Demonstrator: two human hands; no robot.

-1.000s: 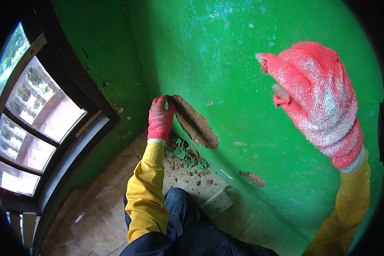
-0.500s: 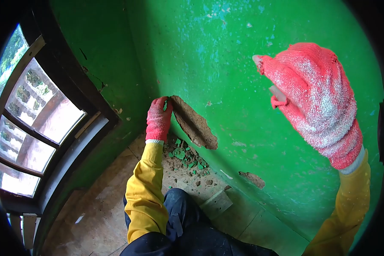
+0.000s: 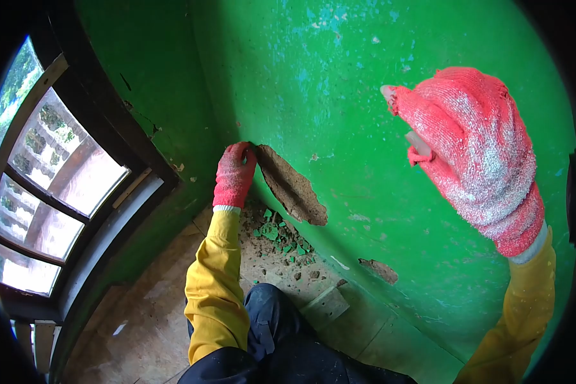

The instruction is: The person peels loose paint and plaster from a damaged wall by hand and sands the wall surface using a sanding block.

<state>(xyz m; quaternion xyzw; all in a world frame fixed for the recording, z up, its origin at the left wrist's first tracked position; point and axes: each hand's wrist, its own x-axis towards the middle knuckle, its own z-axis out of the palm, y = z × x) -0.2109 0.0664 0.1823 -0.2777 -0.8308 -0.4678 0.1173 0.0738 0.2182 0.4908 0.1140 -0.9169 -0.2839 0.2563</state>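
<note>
Stretching up from the lower edge, a dark-clothed knee [image 3: 272, 307] is all that clearly shows of the legs, whose outlines merge in shadow. Nearest the camera, the right hand [image 3: 473, 157], in a red knitted glove whitened with dust, is raised well apart from the long, brown, rough-surfaced bare patch [image 3: 294, 185] in the green wall, above it and to its right. Its fingers curl inward, and pale tips poke from frayed glove ends; whether the palm, turned from view, grips anything cannot be told. A yellow long sleeve [image 3: 518, 307] behind that glove is cut off below. Farther off, the left hand [image 3: 235, 169], in a matching red glove, has bent fingers at the upper left end of the patch; its fingertips are partly hidden, so contact or a hold cannot be made out. Below the patch, flat green-painted flakes [image 3: 270, 230] and brown crumbs lie scattered on the tiled floor [image 3: 153, 320], some covered by the left arm. Well left of the patch stands a dark-framed, multi-paned window [image 3: 70, 147], bent by the lens and cropped by the black border; beyond it, a pale balustrade [image 3: 48, 134] is washed out by glare.
</note>
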